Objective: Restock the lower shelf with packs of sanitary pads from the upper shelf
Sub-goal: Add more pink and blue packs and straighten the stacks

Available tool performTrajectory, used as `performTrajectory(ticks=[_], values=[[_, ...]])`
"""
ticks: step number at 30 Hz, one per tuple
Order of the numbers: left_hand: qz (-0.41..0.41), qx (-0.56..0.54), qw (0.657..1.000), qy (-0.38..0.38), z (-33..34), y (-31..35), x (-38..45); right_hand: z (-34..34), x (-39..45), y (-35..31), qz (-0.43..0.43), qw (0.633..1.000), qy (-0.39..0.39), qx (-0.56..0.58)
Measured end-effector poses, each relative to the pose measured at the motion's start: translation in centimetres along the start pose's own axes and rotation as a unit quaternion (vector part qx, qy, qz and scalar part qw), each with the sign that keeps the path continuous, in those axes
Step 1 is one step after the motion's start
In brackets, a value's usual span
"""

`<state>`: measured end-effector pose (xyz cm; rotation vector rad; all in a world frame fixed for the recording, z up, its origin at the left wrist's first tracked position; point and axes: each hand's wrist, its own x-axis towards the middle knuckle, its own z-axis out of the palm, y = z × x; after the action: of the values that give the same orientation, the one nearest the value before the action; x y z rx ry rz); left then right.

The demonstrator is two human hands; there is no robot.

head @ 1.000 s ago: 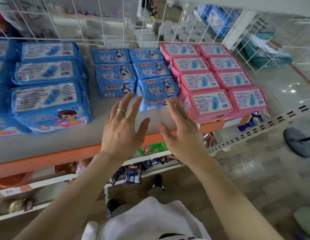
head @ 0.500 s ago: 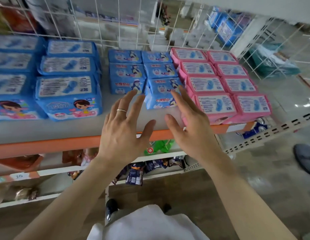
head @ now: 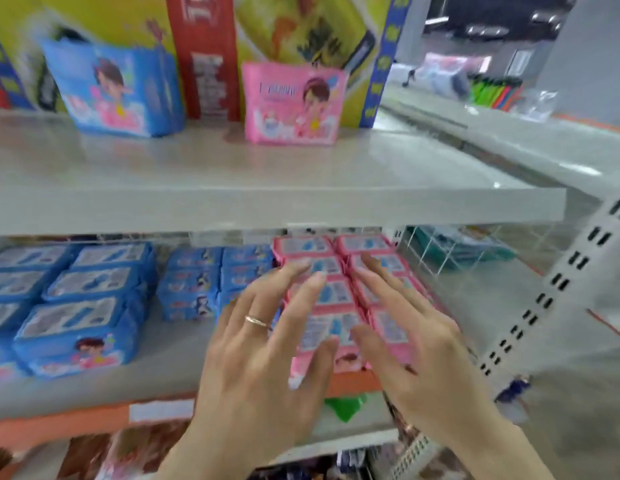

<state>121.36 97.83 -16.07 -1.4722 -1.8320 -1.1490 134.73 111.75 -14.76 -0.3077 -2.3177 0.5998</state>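
The upper shelf (head: 301,202) carries a blue pad pack (head: 118,88) standing upright at the left and a pink pad pack (head: 293,107) upright in the middle. The lower shelf (head: 128,386) holds rows of pink packs (head: 333,299), small blue packs (head: 204,282) and larger blue packs (head: 76,306). My left hand (head: 263,362), a ring on one finger, and my right hand (head: 419,344) hover with spread straight fingers in front of the pink rows. Neither hand holds anything.
Tall colourful boxes (head: 204,53) stand behind the upright packs. A perforated shelf post (head: 551,289) runs at the right. A white wire divider (head: 436,251) closes the lower shelf's right end. Snack packets (head: 128,455) sit on the shelf below.
The view has tilted up, bringing the upper shelf and its two upright packs into sight. Both hands have moved right, from the blue packs to in front of the pink rows, still empty.
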Motion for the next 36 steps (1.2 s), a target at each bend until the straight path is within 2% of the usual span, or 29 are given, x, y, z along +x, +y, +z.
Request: performTrajectory(ticks=[4,9,16,21,25,27,30,31,34,36], values=[[0.022,0.048,0.998,0.040,-1.1,2.8,3.1,-3.7,1.7,0.5,-0.075,0.996,0.036,0.038],[0.019,0.099,0.994,0.047,-2.7,4.2,7.0,-7.0,5.3,0.1,-0.139,0.987,0.076,0.025],[0.038,0.147,0.988,0.005,-4.5,2.4,11.2,-8.1,10.9,-1.0,-0.121,0.990,0.062,0.027],[-0.002,0.137,0.990,-0.009,-4.3,-1.2,16.2,-8.0,15.7,-0.8,-0.123,0.992,0.028,-0.020],[0.067,0.238,0.967,-0.059,-3.5,-4.4,21.5,-7.7,20.4,0.3,-0.064,0.995,-0.001,-0.073],[0.074,0.271,0.956,-0.088,-3.1,-5.8,23.6,-7.4,22.7,1.1,-0.025,0.995,-0.027,-0.089],[0.021,0.265,0.957,-0.111,-2.7,-7.8,25.7,-7.0,25.6,2.1,0.042,0.993,-0.066,-0.094],[-0.020,0.255,0.959,-0.125,-2.5,-8.7,26.5,-6.9,26.5,2.3,0.069,0.990,-0.079,-0.092],[-0.220,0.169,0.941,-0.194,-1.5,-12.0,28.6,-6.1,28.7,2.9,0.132,0.983,-0.116,-0.048],[-0.290,0.098,0.924,-0.231,-0.3,-14.6,29.0,-5.2,29.8,3.8,0.160,0.978,-0.136,-0.005]])
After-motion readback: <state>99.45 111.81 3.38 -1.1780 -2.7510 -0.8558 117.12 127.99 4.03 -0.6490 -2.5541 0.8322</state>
